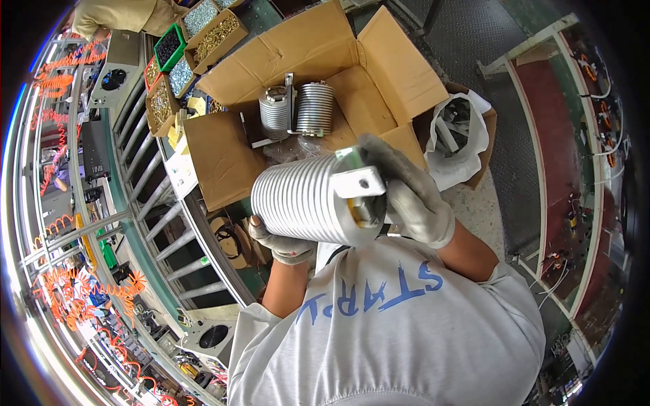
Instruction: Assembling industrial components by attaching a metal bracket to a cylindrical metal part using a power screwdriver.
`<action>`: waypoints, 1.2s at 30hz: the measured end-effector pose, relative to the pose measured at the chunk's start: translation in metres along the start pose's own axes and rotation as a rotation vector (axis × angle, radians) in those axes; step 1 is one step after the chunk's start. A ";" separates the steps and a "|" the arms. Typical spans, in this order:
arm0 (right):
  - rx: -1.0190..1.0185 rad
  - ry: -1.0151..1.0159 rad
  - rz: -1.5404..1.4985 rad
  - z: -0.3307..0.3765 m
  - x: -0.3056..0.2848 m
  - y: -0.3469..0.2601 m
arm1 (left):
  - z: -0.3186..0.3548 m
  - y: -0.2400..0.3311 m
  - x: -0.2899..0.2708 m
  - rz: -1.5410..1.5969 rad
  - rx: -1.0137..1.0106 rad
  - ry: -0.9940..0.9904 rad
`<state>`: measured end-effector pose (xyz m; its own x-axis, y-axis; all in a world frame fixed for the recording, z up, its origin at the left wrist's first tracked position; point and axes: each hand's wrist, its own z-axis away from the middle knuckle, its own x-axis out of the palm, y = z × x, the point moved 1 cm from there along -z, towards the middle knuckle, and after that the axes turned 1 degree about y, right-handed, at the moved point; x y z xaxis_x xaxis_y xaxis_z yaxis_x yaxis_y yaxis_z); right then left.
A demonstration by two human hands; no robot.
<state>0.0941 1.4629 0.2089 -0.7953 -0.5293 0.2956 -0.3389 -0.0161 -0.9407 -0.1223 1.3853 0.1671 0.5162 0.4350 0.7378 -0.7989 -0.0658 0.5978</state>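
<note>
Both my gloved hands hold a large ribbed metal cylinder [294, 197], tilted, in front of my chest. My left hand [281, 245] supports it from below at its left end, its fingers partly hidden behind the ribs. Around the right end, my right hand [413, 196] grips near a flat metal bracket [359, 183] with a hole in it. A small green piece [349, 155] shows beside the bracket. Beyond, inside an open cardboard box [284, 54], stand two similar ribbed cylinders, a left one [274, 114] and a right one [315, 108], with clear plastic film next to them.
Bins of small screws [215, 39] stand at the upper left, beside a roller conveyor [162, 220]. A white-lined carton [457, 152] with scraps sits right of the box. Another person's sleeve [122, 17] shows at the top left. A metal-framed rack [542, 155] runs along the right.
</note>
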 end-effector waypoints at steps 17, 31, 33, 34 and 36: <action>0.120 0.295 -1.146 -0.005 -0.002 0.047 | 0.008 0.045 0.075 -0.548 -0.156 -0.188; 0.250 0.449 -1.269 -0.010 -0.002 0.075 | -0.003 0.020 0.109 -0.476 -0.137 -0.222; 0.240 0.479 -1.097 -0.011 -0.012 0.081 | -0.003 0.024 0.113 -0.528 -0.097 -0.231; 0.270 0.490 -0.893 -0.012 -0.018 0.082 | -0.003 0.027 0.114 -0.588 -0.079 -0.239; 0.027 0.280 0.151 -0.011 -0.042 0.068 | -0.005 0.039 0.115 -0.655 -0.035 -0.237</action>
<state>0.0989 1.4928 0.1342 -0.9444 -0.2732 0.1829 -0.1958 0.0205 -0.9804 -0.0954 1.4372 0.2733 0.9455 0.1676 0.2792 -0.3071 0.1740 0.9356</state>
